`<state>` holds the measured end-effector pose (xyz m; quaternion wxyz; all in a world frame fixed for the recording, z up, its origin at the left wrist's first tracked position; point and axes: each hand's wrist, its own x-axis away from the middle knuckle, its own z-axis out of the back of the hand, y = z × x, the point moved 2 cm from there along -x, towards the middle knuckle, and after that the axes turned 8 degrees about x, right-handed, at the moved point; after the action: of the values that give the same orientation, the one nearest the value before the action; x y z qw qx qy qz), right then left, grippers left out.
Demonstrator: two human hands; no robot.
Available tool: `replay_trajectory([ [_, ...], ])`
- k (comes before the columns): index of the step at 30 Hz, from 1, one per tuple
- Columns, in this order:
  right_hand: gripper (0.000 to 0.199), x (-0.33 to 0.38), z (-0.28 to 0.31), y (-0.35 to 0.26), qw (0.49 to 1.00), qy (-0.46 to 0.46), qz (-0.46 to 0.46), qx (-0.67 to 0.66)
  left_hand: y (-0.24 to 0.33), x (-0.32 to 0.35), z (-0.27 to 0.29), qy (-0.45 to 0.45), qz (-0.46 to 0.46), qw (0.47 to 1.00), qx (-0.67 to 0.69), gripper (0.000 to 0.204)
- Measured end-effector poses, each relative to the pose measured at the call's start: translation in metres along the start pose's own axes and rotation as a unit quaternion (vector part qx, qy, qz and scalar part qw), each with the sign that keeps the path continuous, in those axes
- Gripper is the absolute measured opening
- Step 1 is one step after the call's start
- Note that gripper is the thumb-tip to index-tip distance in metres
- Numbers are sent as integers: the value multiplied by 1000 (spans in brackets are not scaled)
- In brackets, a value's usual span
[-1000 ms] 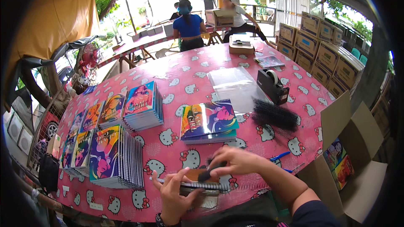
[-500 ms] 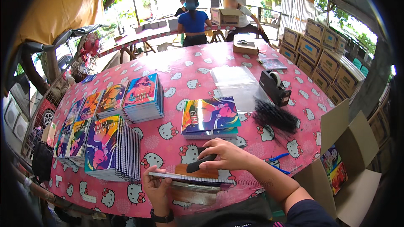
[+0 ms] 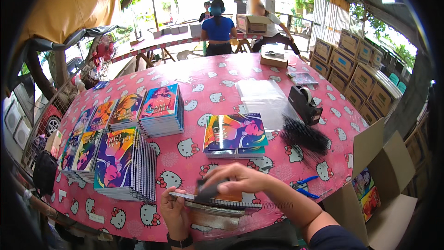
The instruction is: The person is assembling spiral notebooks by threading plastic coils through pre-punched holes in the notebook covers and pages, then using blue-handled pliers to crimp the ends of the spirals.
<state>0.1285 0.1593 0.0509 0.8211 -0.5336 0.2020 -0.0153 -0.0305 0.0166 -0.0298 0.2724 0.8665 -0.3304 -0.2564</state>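
Observation:
At the near table edge, my left hand [image 3: 175,213] pinches the left end of a notebook [image 3: 223,202], its bound edge facing up. A thin black spiral coil [image 3: 277,205] sticks out past the right end of that edge. My right hand [image 3: 238,177], blurred, is closed on a dark handheld tool [image 3: 209,191] whose exact kind I cannot make out. The tool lies over the left part of the edge, close to my left fingers. Under the notebook is a block with a silvery, tape-like face [image 3: 215,217]. Just beyond my hands sits a short pile of colourful notebooks [image 3: 236,132].
Stacked spiral notebooks [image 3: 115,157] fill the table's left side. To the right are loose black coils [image 3: 305,134], a tape dispenser [image 3: 304,104], clear sheets [image 3: 261,95] and blue-handled pliers [image 3: 307,187]. An open carton [image 3: 393,208] stands at the right. People stand beyond the table.
My right hand and the tool have moved left along the notebook's edge, toward my left hand. The coil's free end sticks out a little less far right. The view has shifted slightly.

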Motion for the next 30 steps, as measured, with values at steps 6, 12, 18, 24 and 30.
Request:
replay_trajectory([
  [6, 53, -13, 2, 7, 983, -7, -66, 171, -1, 1, 8, 13, 9, 1000, 21, 36],
  [12, 56, -18, -1, 11, 980, 5, -97, 174, -2, 6, 7, 45, 6, 999, 28, 33],
  [18, 54, -23, -3, 12, 964, -7, -120, 239, 0, 2, 6, 49, 15, 998, 34, 30],
  [24, 50, -17, -15, 55, 988, -34, -153, -1, -1, -1, 12, 42, 1, 999, -13, 29],
  [30, 57, 27, 12, 58, 910, 13, -104, 401, 19, -13, 0, -54, 57, 979, -191, 22],
])
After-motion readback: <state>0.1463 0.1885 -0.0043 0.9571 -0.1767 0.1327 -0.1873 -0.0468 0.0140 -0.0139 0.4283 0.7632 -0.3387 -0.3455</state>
